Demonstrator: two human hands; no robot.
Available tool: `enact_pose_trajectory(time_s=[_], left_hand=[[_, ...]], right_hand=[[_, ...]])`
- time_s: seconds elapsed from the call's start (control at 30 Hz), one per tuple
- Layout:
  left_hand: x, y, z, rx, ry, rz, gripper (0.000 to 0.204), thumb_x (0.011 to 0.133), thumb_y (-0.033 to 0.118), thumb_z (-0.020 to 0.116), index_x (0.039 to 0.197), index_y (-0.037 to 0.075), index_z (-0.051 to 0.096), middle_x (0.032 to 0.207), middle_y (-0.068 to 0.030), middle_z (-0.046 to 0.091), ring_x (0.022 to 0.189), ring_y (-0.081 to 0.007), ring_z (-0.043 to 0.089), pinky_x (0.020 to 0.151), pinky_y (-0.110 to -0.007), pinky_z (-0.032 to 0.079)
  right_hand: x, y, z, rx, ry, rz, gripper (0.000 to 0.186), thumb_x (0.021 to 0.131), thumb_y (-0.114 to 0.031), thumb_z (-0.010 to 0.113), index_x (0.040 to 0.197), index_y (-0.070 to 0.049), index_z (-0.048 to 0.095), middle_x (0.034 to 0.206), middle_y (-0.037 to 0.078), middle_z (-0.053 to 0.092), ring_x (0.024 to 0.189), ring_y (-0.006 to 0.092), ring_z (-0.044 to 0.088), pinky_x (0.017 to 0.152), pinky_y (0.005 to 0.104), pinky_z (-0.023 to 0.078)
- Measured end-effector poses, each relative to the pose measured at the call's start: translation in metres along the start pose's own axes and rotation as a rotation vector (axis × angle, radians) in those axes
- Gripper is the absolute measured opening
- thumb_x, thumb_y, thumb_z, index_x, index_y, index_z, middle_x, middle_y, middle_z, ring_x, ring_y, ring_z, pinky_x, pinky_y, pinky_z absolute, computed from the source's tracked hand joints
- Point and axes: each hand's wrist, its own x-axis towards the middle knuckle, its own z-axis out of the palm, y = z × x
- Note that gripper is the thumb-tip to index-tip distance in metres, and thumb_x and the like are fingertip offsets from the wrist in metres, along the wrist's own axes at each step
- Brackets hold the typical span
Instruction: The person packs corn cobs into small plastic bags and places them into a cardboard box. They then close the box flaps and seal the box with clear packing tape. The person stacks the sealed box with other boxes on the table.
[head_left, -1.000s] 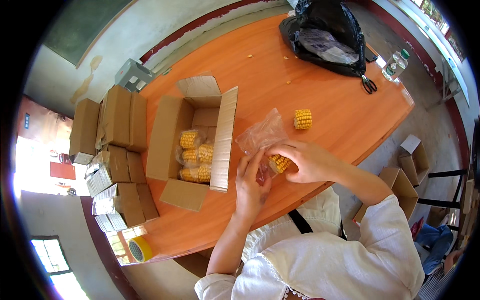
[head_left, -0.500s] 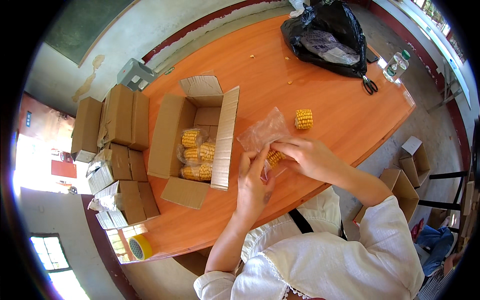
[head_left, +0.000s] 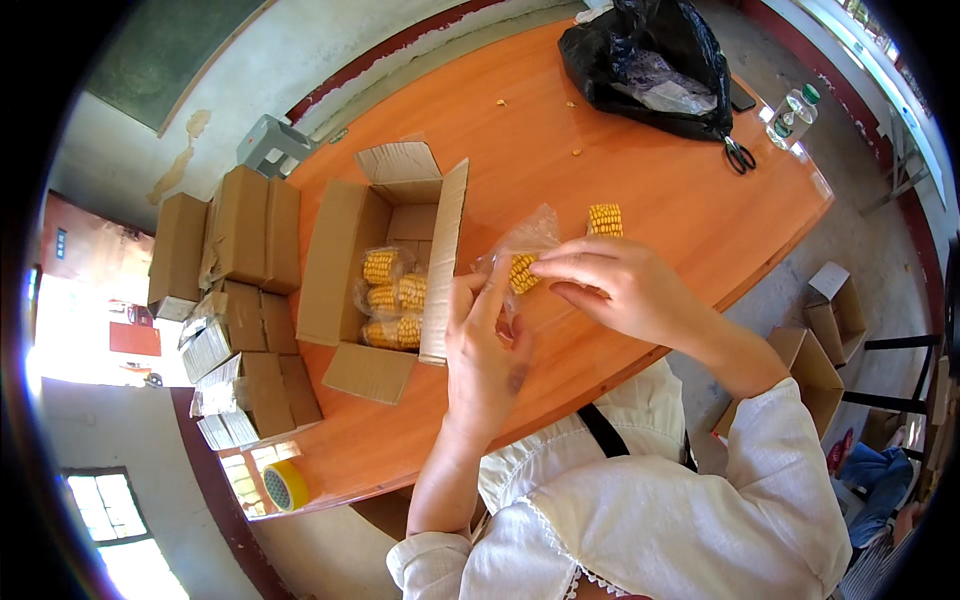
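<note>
Being gripped by left hand (head_left: 484, 345): clear bag (head_left: 536, 228) | corn piece (head_left: 522, 274) seen between hands, above desk (head_left: 480, 150), just right of left fingertips; long axis unclear | right hand's (head_left: 632, 287) fingers parted, tips placed at corn's right edge; neither clearly nearer

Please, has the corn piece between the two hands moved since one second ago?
Yes. Judged against the open cardboard box, the corn piece has moved left, closer to the box, and farther from the near edge of the table.

yellow grid-patterned corn (head_left: 522, 274), brown carton (head_left: 370, 372), orange table (head_left: 680, 200), black bag (head_left: 695, 36)
</note>
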Motion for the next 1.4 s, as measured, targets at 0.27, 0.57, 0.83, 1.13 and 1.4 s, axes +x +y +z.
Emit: enact_pose_trajectory(time_s=[0.27, 0.57, 0.83, 1.13, 1.4], left_hand=[[0.005, 0.010, -0.011, 0.037, -0.001, -0.026, 0.063, 0.067, -0.016, 0.057, 0.128, -0.003, 0.053, 0.088, -0.0084, 0.047, 0.065, -0.0146, 0.045, 0.058, -0.025, 0.042], [0.013, 0.012, -0.015, 0.078, -0.042, -0.047, 0.059, 0.072, -0.011, 0.057, 0.128, 0.005, 0.056, 0.097, -0.0074, 0.051, 0.078, -0.0135, 0.053, 0.060, -0.023, 0.048], [0.012, 0.010, -0.005, -0.073, 0.073, 0.046, 0.053, 0.076, -0.011, 0.058, 0.127, 0.003, 0.055, 0.098, -0.0095, 0.051, 0.074, -0.0148, 0.054, 0.061, -0.023, 0.048], [-0.049, -0.019, 0.003, -1.030, -0.343, -0.613, 0.032, 0.097, 0.030, 0.052, 0.099, -0.002, 0.053, 0.098, -0.0126, 0.057, 0.091, -0.0206, 0.061, 0.072, -0.030, 0.054], [-0.016, -0.022, 0.031, -1.719, -0.389, -0.629, 0.080, 0.087, 0.068, 0.040, 0.141, 0.011, 0.030, 0.141, -0.0098, 0.035, 0.126, -0.0279, 0.043, 0.100, -0.049, 0.042]], right_hand=[[0.009, 0.009, -0.033, -0.092, -0.063, 0.035, 0.059, 0.073, 0.015, 0.055, 0.127, -0.007, 0.052, 0.131, 0.010, 0.052, 0.118, 0.0275, 0.051, 0.095, 0.0365, 0.046], [0.023, 0.040, 0.016, -0.076, -0.175, -0.135, 0.079, 0.067, -0.009, 0.077, 0.138, -0.009, 0.042, 0.122, 0.011, 0.052, 0.108, 0.0274, 0.050, 0.090, 0.0372, 0.041], [0.036, 0.046, 0.034, 0.206, -0.135, 0.091, 0.023, 0.074, -0.017, 0.077, 0.094, -0.008, 0.071, 0.076, 0.003, 0.053, 0.071, 0.0150, 0.053, 0.061, 0.0269, 0.042], [0.033, 0.019, -0.005, 0.474, -0.049, 0.191, 0.016, 0.077, -0.004, 0.073, 0.093, -0.002, 0.069, 0.079, 0.000, 0.056, 0.074, 0.0085, 0.058, 0.070, 0.0232, 0.048], [0.036, -0.009, -0.019, 0.646, 0.043, 0.176, 0.015, 0.077, 0.000, 0.071, 0.091, 0.001, 0.067, 0.082, 0.003, 0.059, 0.082, 0.0115, 0.064, 0.075, 0.0227, 0.048]])
